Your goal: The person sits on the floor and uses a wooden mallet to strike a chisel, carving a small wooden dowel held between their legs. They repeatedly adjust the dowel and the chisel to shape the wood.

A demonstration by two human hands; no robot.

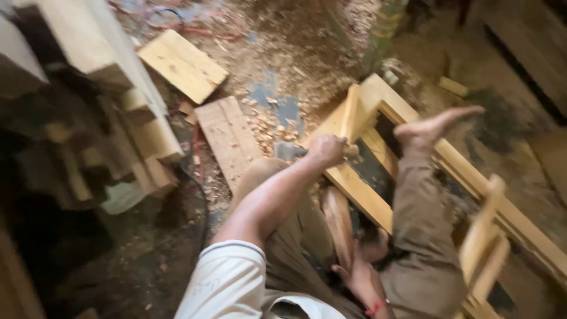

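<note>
I sit on the floor with my legs over a pale wooden frame (360,195). My bare foot (434,127) rests on its far rail. My left hand (328,150) is clenched against a short upright piece of the frame (349,112), and a grey metal tool head (289,152) shows just beside the fist. My right hand (360,277), with a red thread at the wrist, lies low between my legs and grips the end of a rounded brown wooden piece (338,221). The view is blurred by motion.
Stacked timber blocks (88,118) fill the left side. Two loose boards (183,64) (227,139) lie on a floor covered in wood shavings (295,53). A dark cable (198,189) runs by the stack. More frame parts (487,236) stand at the right.
</note>
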